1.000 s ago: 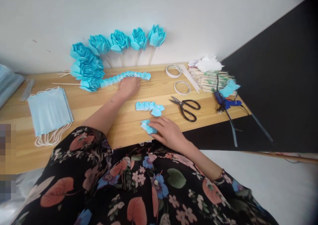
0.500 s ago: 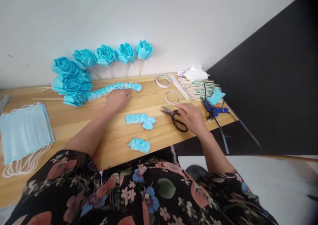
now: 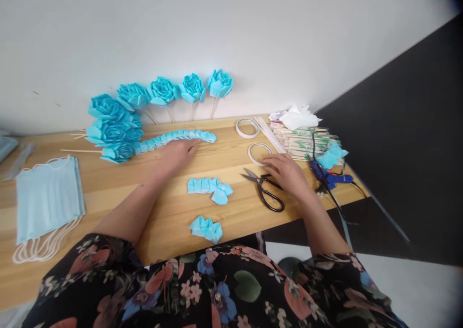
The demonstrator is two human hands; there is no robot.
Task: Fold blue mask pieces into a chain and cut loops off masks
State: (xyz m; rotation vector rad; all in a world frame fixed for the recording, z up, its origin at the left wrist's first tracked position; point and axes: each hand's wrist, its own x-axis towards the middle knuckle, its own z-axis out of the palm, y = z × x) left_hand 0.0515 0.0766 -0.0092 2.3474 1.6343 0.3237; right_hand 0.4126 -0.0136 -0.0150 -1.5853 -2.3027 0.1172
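My left hand [image 3: 179, 153] lies at the near edge of a long row of folded light-blue petals [image 3: 162, 139]. Its fingers stretch to the right, with the tips touching or just beside the row; nothing shows in its grasp. My right hand [image 3: 285, 172] is palm down, fingers loosely spread, by the near edge of a tape roll [image 3: 249, 153]. Black-handled scissors [image 3: 270, 200] lie partly opened just left of that hand. Between my arms sit a short group of folded blue petals [image 3: 202, 185] and a smaller group [image 3: 206, 228] closer to me.
Blue flowers on sticks [image 3: 162, 91] lean against the wall, others piled at left. Face masks [image 3: 48, 198] lie at far left. Another tape roll [image 3: 237, 128], wrapped sticks [image 3: 298, 142], white tissue [image 3: 298, 118] and a blue glue gun [image 3: 338, 179] with cord are at right.
My right hand has moved off the scissors' handles, up toward the nearer tape roll. My left hand stays by the long petal row. The whole view has shifted slightly.
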